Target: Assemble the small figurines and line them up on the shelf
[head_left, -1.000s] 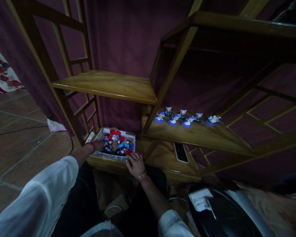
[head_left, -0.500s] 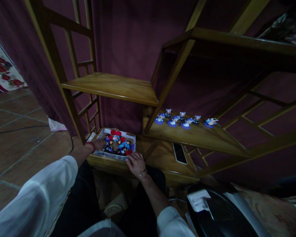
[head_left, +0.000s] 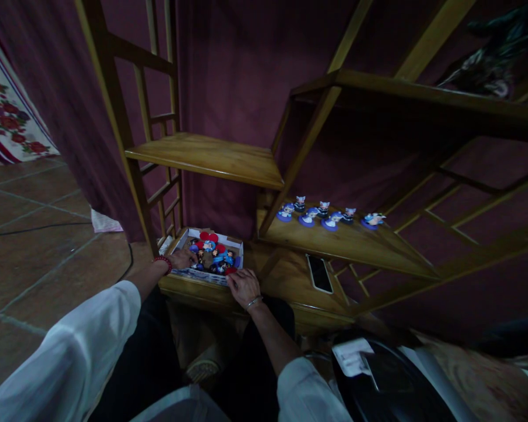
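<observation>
A shallow cardboard box [head_left: 234, 241] with a patterned rim sits on the lowest wooden shelf. Inside it lies a jumble of small toy figurines [head_left: 211, 253] in blue, black and red, several with round bases. My left hand [head_left: 182, 258], with a red bead bracelet at the wrist, reaches over the box's left side. Its fingers are bent closely together among the figurines; what they hold, if anything, is hidden. My right hand [head_left: 244, 285] has its fingers curled on the box's front right corner, beside a red piece.
On the shelf to the right [head_left: 352, 246] stand several purple-based and dark figurines [head_left: 308, 217]. A phone [head_left: 320, 274] lies on the lower shelf. Above the box juts a wooden shelf [head_left: 206, 158]. A black seat [head_left: 396, 375] with papers is at lower right.
The view has shifted slightly, so the shelf's left side sits further right. My left hand has moved slightly among the figurines; my right hand stays at the box corner.
</observation>
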The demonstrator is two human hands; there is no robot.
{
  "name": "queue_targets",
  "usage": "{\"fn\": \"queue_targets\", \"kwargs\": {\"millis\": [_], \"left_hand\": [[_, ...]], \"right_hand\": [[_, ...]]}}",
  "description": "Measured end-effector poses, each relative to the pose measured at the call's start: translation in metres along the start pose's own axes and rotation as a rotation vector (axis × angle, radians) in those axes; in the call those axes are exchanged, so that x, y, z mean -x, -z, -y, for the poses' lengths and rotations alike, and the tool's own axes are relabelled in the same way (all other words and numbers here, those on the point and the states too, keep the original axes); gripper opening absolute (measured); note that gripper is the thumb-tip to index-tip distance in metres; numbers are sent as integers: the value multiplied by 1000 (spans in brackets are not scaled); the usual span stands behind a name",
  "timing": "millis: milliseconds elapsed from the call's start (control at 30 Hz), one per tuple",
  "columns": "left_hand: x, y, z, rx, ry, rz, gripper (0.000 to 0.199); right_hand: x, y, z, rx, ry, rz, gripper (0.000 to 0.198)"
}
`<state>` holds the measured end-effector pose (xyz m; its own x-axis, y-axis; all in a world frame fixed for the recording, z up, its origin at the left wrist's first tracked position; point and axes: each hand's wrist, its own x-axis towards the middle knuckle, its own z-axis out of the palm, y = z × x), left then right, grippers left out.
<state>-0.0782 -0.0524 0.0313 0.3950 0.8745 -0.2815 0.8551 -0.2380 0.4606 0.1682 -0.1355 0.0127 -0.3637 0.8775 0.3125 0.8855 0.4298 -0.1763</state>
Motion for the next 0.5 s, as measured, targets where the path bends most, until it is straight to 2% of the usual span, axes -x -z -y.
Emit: {"fn": "queue_targets", "kwargs": {"millis": [167,267,367,500], "left_hand": [[-1,-4,-5,113,29,-15,31],[-2,-6,-9,256,35,-14,28],[-6,-10,-11,384,47,5,27],[-12,-15,-11,437,41,-3,28]], "right_hand": [[-2,2,0,24,0,61,29],[-3,3,0,28,-2,83,29],[-4,3,-1,11,9,89,28],[-6,2,-1,-43,33,77,26]]}}
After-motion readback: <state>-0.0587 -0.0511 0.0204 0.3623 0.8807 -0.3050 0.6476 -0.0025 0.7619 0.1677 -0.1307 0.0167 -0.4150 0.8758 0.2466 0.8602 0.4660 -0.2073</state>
